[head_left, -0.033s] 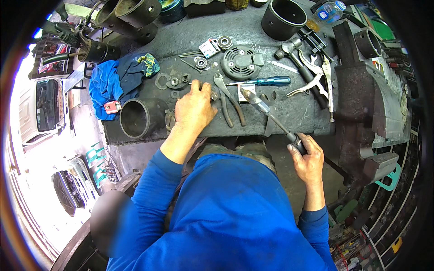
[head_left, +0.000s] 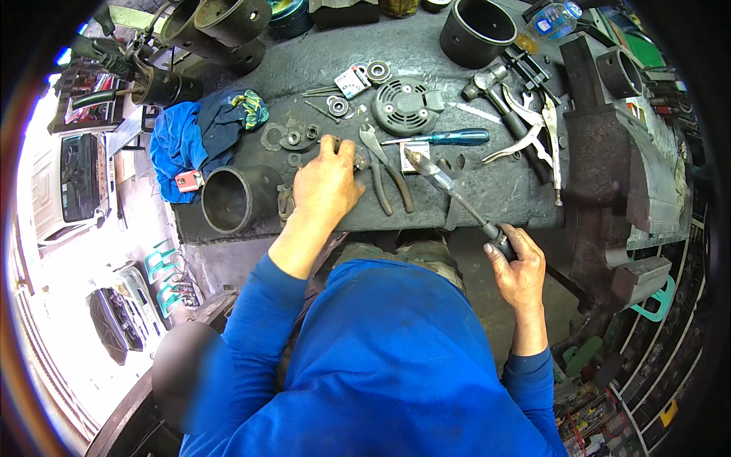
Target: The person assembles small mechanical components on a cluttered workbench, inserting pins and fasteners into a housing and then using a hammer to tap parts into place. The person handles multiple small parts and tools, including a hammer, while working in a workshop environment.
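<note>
My left hand (head_left: 327, 183) rests on the dark workbench (head_left: 472, 199), palm down, its fingers curled around a small metal part (head_left: 361, 161) that shows only partly beside the knuckles. In my right hand (head_left: 521, 268) is a soldering iron (head_left: 474, 210), gripped by its dark handle at the bench's near edge. Its thin shaft slants up and left to a wide metal end with a brownish tip. That tip lies over a small white packet (head_left: 416, 155). Between the hands lie pliers (head_left: 387, 172) with worn handles, jaws pointing away. Several washers and small round parts (head_left: 294, 138) sit just beyond my left hand.
A slotted dark round cover (head_left: 408, 107), a blue screwdriver (head_left: 449, 138), a hammer (head_left: 509, 107) and locking pliers (head_left: 551, 145) lie farther back. At left are a metal cylinder (head_left: 228, 199) and blue cloth (head_left: 183, 137). A heavy metal block (head_left: 598, 160) stands right.
My left hand has shifted very slightly over the small part. The right hand and soldering iron look unmoved.
</note>
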Motion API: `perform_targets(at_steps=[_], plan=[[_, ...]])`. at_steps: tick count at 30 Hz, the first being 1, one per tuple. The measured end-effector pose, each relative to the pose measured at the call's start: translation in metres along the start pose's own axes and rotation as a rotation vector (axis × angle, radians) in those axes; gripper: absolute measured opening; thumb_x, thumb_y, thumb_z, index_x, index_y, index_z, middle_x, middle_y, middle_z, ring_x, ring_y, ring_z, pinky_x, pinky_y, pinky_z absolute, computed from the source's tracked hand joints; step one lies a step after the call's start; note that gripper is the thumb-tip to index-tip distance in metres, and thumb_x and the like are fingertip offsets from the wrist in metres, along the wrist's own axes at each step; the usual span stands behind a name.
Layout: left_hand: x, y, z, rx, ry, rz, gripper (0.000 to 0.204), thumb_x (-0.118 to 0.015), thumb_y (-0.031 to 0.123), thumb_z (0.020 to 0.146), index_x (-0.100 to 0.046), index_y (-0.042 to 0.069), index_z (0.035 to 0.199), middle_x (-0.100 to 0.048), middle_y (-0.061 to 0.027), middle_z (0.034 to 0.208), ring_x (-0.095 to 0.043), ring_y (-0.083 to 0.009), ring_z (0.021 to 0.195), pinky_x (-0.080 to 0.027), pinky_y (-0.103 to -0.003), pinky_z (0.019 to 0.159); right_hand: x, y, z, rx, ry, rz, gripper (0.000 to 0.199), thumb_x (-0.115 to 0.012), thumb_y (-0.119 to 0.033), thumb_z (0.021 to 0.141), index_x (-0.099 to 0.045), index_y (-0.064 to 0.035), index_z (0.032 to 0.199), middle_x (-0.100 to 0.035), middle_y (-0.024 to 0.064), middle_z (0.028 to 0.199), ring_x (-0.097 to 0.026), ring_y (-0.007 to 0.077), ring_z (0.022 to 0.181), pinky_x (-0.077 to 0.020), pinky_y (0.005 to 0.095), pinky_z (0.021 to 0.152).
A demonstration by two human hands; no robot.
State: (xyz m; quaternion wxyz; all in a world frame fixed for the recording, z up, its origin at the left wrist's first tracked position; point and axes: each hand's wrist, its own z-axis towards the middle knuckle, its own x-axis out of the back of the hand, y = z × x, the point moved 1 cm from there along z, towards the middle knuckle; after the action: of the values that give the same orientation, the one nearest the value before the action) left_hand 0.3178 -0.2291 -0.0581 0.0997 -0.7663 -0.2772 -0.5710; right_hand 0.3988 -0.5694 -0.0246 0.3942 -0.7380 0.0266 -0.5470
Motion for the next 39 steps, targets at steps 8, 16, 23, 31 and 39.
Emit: perform_targets(at_steps=[8, 16, 23, 31, 39], plan=[[0.064, -0.016, 0.006, -0.145, 0.596, -0.427, 0.035, -0.069, 0.004, 0.081, -0.063, -0.002, 0.115, -0.064, -0.0238, 0.106, -0.066, -0.0464, 0.088, -0.057, -0.050, 0.083, 0.004, 0.003, 0.015, 0.057, 0.029, 0.005, 0.042, -0.087, -0.027, 0.088, -0.074, 0.0007, 0.117, -0.073, 0.0190, 0.097, -0.073, 0.0403, 0.088, -0.0578, 0.0448, 0.078], [0.141, 0.023, 0.147, -0.347, 0.770, -0.443, 0.024, -0.067, 0.012, 0.091, -0.077, -0.003, 0.107, -0.074, -0.0249, 0.103, -0.073, -0.0431, 0.100, -0.057, -0.048, 0.092, 0.012, 0.000, 0.026, 0.054, 0.083, 0.021, 0.042, -0.088, -0.024, 0.084, -0.076, 0.0011, 0.115, -0.076, 0.0194, 0.101, -0.075, 0.0409, 0.092, -0.0600, 0.0457, 0.081], [0.170, 0.056, 0.281, -0.333, 0.400, -0.128, 0.037, -0.059, 0.025, 0.102, -0.064, -0.004, 0.125, -0.072, -0.0302, 0.115, -0.071, -0.0485, 0.113, -0.057, -0.054, 0.099, 0.019, 0.004, 0.012, -0.073, 0.111, 0.055, 0.043, -0.088, -0.022, 0.083, -0.076, 0.0031, 0.115, -0.075, 0.0191, 0.098, -0.074, 0.0401, 0.088, -0.0584, 0.0449, 0.078], [0.156, 0.080, 0.322, -0.337, 0.512, 0.024, 0.026, -0.065, 0.020, 0.097, -0.076, 0.002, 0.113, -0.073, -0.0223, 0.118, -0.072, -0.0403, 0.113, -0.058, -0.050, 0.099, 0.027, 0.018, -0.009, -0.189, 0.158, 0.065, 0.039, -0.087, -0.022, 0.085, -0.076, 0.0025, 0.113, -0.075, 0.0186, 0.098, -0.074, 0.0406, 0.088, -0.0577, 0.0462, 0.079], [0.144, 0.082, 0.319, -0.197, 0.401, 0.014, 0.027, -0.070, 0.028, 0.097, -0.080, 0.008, 0.113, -0.076, -0.0175, 0.120, -0.072, -0.0376, 0.118, -0.056, -0.050, 0.105, 0.029, 0.022, -0.003, -0.181, 0.143, 0.069, 0.040, -0.088, -0.021, 0.084, -0.076, 0.0029, 0.114, -0.075, 0.0197, 0.098, -0.074, 0.0407, 0.088, -0.0579, 0.0457, 0.079]])
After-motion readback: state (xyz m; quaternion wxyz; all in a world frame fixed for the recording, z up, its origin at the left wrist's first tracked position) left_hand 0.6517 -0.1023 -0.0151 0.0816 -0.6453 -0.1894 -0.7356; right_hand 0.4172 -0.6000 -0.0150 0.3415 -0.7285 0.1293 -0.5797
